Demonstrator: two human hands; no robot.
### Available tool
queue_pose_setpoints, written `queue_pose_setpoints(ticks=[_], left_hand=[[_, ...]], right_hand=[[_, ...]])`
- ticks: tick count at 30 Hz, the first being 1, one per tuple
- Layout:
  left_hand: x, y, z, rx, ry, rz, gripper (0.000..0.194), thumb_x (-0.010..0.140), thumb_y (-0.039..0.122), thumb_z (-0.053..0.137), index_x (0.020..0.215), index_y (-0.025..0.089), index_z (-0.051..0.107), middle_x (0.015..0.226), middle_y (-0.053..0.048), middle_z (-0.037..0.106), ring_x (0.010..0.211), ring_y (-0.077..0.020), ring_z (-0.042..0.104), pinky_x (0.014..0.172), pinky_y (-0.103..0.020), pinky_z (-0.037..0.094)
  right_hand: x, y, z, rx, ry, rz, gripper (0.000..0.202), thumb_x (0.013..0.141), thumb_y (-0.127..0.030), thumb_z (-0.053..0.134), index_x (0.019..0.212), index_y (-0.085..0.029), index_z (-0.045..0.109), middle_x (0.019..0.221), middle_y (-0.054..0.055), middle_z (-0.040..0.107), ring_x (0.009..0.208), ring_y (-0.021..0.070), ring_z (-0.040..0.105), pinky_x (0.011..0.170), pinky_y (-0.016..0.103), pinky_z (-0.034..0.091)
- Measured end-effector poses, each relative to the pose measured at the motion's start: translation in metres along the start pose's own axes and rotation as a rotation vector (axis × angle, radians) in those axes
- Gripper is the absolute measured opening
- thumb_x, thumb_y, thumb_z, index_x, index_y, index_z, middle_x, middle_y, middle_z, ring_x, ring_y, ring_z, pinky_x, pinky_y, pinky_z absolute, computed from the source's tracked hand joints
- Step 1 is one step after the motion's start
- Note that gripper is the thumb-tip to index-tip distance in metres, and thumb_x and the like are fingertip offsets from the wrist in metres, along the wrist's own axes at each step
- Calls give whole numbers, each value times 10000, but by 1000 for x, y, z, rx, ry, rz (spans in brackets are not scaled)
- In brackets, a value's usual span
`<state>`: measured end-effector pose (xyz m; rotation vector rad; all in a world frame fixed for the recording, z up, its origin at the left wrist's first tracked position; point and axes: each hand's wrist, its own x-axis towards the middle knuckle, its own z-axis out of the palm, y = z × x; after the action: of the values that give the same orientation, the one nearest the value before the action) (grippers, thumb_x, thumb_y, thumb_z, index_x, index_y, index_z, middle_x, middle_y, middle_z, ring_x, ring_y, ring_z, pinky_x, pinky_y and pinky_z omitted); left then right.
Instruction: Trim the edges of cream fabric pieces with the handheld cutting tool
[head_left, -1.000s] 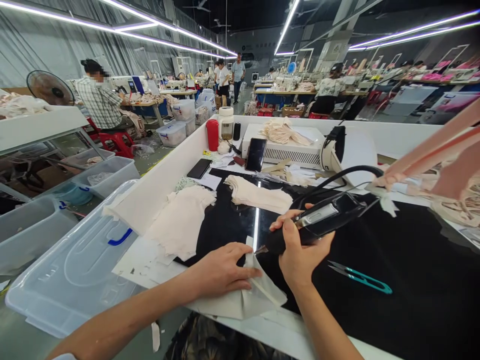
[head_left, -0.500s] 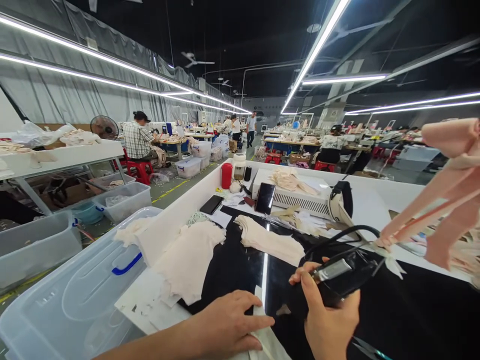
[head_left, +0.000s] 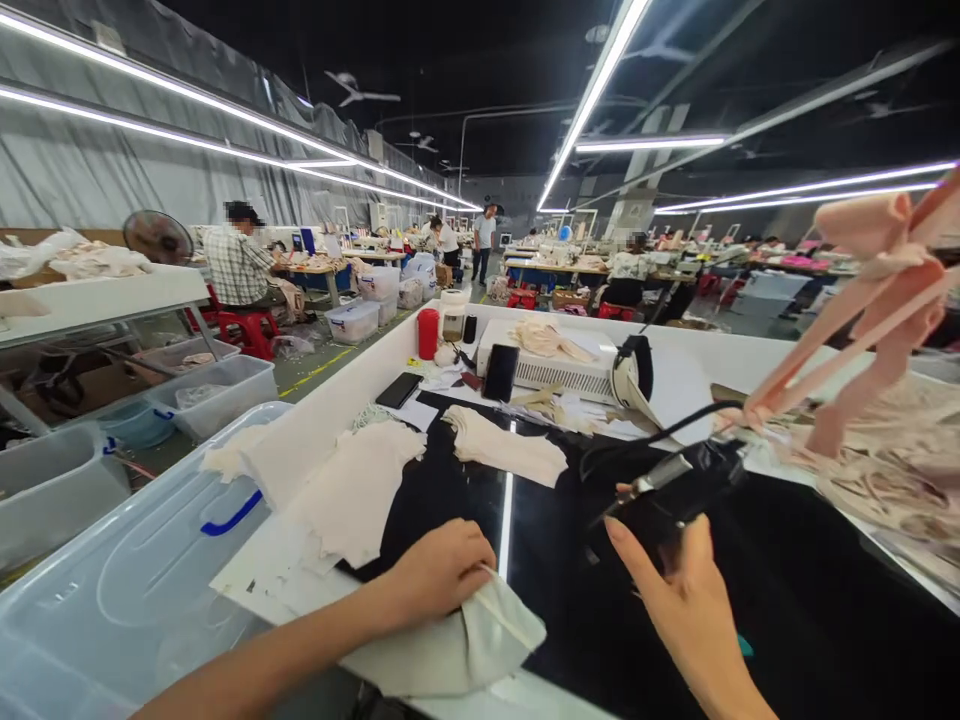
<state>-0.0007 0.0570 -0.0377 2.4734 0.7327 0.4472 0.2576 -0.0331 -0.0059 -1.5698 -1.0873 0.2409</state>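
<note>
Plastic, cloudy and smooth, forms the big lid (head_left: 150, 570) at our far left, its blue handle (head_left: 232, 512) curving up near the white side wall (head_left: 330, 400). Against that wall lies a soft cream fabric pile (head_left: 367, 485), its edges ragged and uneven. Our left hand (head_left: 446, 570) has its fingers pinching the upper edge of a thin, pale cloth (head_left: 491, 640), which folds and droops over the worktop's near edge. Behind stand a red container (head_left: 427, 333) and a clear-sided jar (head_left: 453, 322); a dark phone (head_left: 399, 390) lies flat, another phone (head_left: 500, 373) leans upright. A layered, oblong cream stack (head_left: 510, 446) rests on the glossy black worktop (head_left: 555, 540), beside a bright streak of reflected light. Beyond it, a slotted white box (head_left: 540, 368) carries crumpled fabric (head_left: 551, 340). Our right hand (head_left: 682, 590) has its fingers spread around the near side of a black tool (head_left: 690, 500) with a shiny metal plate; blur keeps us from telling which ones touch it. A teal object (head_left: 745, 646) is mostly covered by our wrist. The black cable (head_left: 660, 435) and knotted, stretchy peach strips (head_left: 877, 290) crowd the space above the tool, partly hiding a tangled peach pile (head_left: 892, 470).
</note>
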Motion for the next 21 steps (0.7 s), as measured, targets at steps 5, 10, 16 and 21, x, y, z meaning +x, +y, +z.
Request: queue_pose_setpoints(ticks=[5, 10, 16, 21], left_hand=[[-3, 14, -24, -631, 22, -251, 64, 831, 206, 632, 868, 171, 593, 1109, -70, 716, 919, -177, 638, 796, -274, 461], [1, 27, -34, -1135, -5, -479, 369, 765, 417, 755, 849, 194, 473, 938, -62, 739, 715, -132, 600, 633, -224, 400], [4, 33, -34, -1327, -15, -554, 475, 707, 447, 827, 832, 204, 438, 868, -45, 704, 720, -145, 614, 635, -222, 418], [4, 31, -33, -1372, -15, -579, 485, 714, 444, 834, 831, 205, 429, 810, -19, 666, 712, -136, 608, 618, -203, 407]], right_hand=[[-8, 30, -42, -354, -145, -104, 452, 814, -702, 635, 943, -269, 632, 938, 59, 687, 919, 294, 671, 697, 387, 550], [-21, 82, -79, -454, -250, -88, 613, 779, -829, 573, 958, -263, 723, 1024, 104, 746, 943, 336, 709, 808, 479, 593], [-32, 113, -98, -557, -203, -214, 761, 822, -868, 474, 1065, -206, 760, 1122, 152, 755, 1044, 361, 723, 905, 520, 611], [-27, 110, -99, -616, -234, -287, 780, 883, -847, 365, 1019, -193, 766, 1038, 159, 777, 946, 344, 755, 844, 495, 632]])
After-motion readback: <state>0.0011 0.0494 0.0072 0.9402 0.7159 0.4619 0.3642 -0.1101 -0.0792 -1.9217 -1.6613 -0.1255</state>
